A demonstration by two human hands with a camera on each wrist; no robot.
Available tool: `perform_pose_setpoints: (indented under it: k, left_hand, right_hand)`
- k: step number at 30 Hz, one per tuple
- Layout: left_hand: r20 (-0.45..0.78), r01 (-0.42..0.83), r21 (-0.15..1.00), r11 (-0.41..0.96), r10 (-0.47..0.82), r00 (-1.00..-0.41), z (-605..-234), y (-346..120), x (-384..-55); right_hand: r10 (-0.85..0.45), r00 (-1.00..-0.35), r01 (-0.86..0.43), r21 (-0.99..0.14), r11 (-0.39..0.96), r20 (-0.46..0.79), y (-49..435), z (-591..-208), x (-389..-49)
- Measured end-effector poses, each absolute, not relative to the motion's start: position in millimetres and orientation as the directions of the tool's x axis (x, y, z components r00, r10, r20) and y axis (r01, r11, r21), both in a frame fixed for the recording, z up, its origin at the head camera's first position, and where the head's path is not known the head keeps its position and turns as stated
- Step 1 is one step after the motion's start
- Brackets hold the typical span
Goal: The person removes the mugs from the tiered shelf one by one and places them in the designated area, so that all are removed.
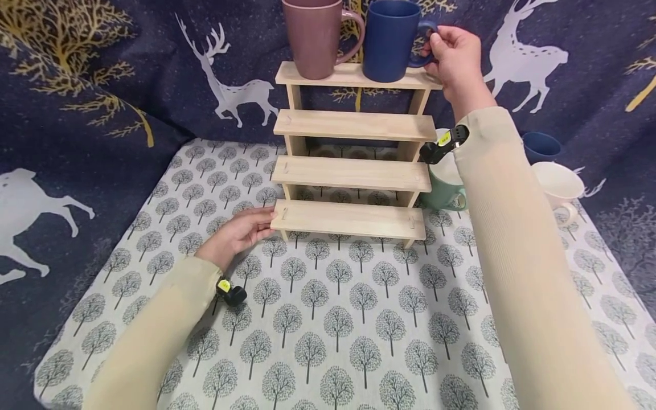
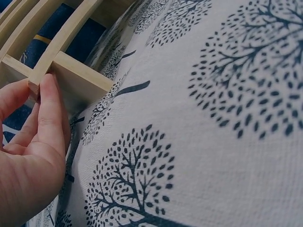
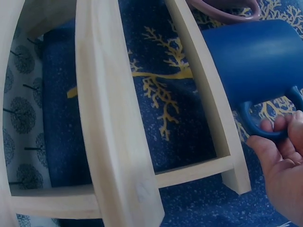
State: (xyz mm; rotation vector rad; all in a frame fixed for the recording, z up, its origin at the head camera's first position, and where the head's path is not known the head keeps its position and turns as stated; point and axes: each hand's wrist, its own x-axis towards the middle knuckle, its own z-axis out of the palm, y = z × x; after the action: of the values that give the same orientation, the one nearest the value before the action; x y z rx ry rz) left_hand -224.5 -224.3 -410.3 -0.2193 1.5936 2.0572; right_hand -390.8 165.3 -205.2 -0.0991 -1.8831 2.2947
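Note:
A four-step wooden rack stands on the table. On its top step, a mauve mug and a blue mug sit side by side, handles to the right. My right hand grips the blue mug's handle with fingers and thumb; the right wrist view shows the same grip, with the mug's base at the top board. Low on the left, my left hand pinches the end of the bottom step. In the left wrist view, thumb and fingers close around that board's corner.
To the right of the rack, partly behind my right sleeve, are a green mug, a white cup and a dark blue vessel. A tree-patterned cloth covers the table; a dark deer-print curtain hangs behind.

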Motion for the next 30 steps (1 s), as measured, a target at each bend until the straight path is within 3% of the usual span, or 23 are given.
perform_pose_setpoints:
  k: [11, 21, 30]
  left_hand:
    - [-0.438, -0.501, 0.844, -0.190, 0.293, -0.850, -408, -224, -223]
    - [-0.441, -0.504, 0.843, -0.188, 0.296, -0.847, -410, -224, -223]
    - [-0.440, -0.506, 0.842, -0.188, 0.304, -0.845, -413, -221, -222]
  right_hand:
    - [0.220, -0.972, -0.116, -0.980, -0.163, 0.078, 160, -206, -383]
    - [0.253, -0.966, -0.109, -0.972, -0.209, 0.054, 159, -209, -378]
    - [0.254, -0.961, -0.173, -0.954, -0.245, 0.109, 175, -209, -363]
